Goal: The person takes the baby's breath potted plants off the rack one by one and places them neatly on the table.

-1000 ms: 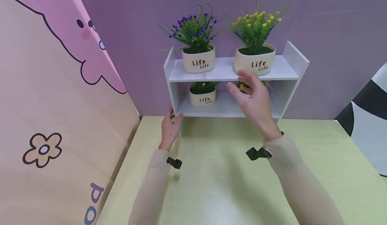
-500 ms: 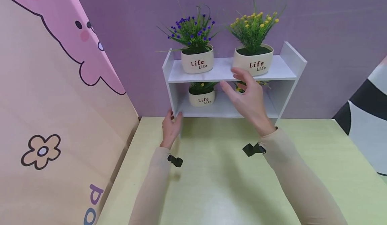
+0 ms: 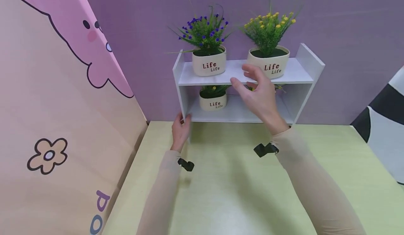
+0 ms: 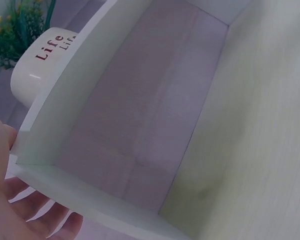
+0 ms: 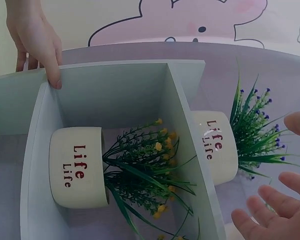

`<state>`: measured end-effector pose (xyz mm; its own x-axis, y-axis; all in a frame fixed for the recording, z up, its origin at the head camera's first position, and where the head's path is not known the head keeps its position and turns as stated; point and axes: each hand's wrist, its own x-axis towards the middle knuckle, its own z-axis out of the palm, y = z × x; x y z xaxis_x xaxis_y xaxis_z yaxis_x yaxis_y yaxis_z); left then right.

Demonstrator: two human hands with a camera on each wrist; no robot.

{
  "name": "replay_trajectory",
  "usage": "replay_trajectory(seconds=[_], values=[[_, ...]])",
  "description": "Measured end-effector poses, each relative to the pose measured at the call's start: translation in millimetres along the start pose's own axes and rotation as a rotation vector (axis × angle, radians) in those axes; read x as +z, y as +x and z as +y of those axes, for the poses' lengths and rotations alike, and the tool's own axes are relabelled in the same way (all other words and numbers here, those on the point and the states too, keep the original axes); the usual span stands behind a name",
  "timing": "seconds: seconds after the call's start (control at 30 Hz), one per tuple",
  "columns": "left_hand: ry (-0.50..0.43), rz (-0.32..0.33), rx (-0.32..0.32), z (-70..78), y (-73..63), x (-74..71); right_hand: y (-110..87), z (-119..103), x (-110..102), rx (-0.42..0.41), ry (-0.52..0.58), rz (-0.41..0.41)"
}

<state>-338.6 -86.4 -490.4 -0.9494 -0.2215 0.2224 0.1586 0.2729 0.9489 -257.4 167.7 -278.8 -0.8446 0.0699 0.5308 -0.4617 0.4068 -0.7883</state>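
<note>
A white two-tier shelf (image 3: pixel 235 68) stands against the purple wall. My left hand (image 3: pixel 180 133) grips its left side panel at the lower board. In the left wrist view, the left hand's fingers (image 4: pixel 35 205) lie along the panel's outer side. My right hand (image 3: pixel 260 96), fingers spread and slightly bent, hovers before the upper board and holds nothing. Behind its fingertips stands a white pot of yellow flowers (image 3: pixel 277 66). A pot of purple flowers (image 3: pixel 208 65) stands on the upper left. Below it is another yellow-flowered pot (image 3: pixel 213 103); the right hand mostly hides the lower right plant (image 3: pixel 279 87).
The shelf rests on a pale yellow-green table (image 3: pixel 221 179). A wall with a pink cartoon figure (image 3: pixel 72 35) borders the left side. At the right edge is a black and white panel (image 3: pixel 385 129). Black wrist cameras sit on both cuffs.
My right hand has shifted a little left and up in front of the upper board. The left hand keeps its grip on the side panel. The pots stay in place.
</note>
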Motion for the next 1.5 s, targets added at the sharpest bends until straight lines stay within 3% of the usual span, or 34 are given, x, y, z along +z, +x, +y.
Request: replay_trajectory(seconds=[0.13,0.4,0.8,1.07,1.5], values=[[-0.027,0.016,-0.023,1.3,0.8,2.9,1.3,-2.6,0.4,0.012,-0.001,-0.022],[-0.021,0.017,0.015,0.3,2.9,3.5,10.2,-6.4,2.5,0.005,0.007,-0.024],[-0.001,0.0,0.018,-6.6,1.7,2.7,21.3,-13.7,4.7,-0.001,-0.035,-0.054],[0.04,0.02,0.005,-10.3,0.1,2.9,31.8,-11.1,10.3,0.047,-0.035,-0.084],[-0.016,-0.044,0.024,-15.9,2.2,2.1,49.2,-7.2,12.3,0.115,-0.039,-0.143]])
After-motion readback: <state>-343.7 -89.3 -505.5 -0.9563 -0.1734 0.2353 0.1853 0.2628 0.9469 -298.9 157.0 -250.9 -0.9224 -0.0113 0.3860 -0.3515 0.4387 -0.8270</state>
